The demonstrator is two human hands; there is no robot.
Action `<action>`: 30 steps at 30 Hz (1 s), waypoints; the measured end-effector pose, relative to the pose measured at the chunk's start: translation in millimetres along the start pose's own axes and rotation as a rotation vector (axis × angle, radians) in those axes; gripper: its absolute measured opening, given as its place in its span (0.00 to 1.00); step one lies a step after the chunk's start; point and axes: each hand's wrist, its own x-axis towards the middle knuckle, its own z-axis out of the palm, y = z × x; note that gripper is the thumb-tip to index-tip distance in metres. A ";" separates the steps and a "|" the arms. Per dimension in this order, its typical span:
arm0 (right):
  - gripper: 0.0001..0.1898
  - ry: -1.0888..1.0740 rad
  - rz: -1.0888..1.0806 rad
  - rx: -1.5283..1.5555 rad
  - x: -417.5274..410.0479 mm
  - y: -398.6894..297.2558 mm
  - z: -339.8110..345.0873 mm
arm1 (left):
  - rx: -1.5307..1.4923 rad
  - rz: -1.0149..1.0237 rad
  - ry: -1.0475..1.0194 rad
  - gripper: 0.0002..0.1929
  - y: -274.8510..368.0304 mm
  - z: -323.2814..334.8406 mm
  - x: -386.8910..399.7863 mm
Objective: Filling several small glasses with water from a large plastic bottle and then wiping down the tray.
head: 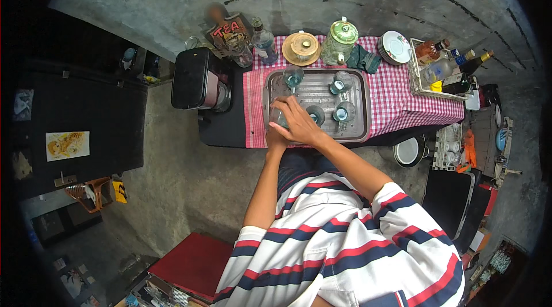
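At the near left of a metal tray (315, 134), my right hand (299, 122) curves around a clear glass (278, 116), thumb on the near side and fingers over the far side. Below it, my left hand (277, 138) supports the same glass; its fingers are mostly hidden. More glass mugs stand on the tray: one at the far left (293, 76), one at the far right (341, 82), and one at the near right (343, 112). Another glass (317, 114) is partly covered by my right hand.
Behind the tray stand a glass bottle (265, 43), a lidded pot on a saucer (302, 48), a green enamel pot (340, 41) and a dark cloth (364, 59). Stacked plates (396, 47) and a bottle basket (437, 92) are right; a coffee maker (192, 78) is left.
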 end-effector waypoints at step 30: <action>0.25 0.109 0.094 0.024 -7.5 -4.3 -17.0 | -0.087 -0.030 -0.001 0.34 26.6 -23.2 2.7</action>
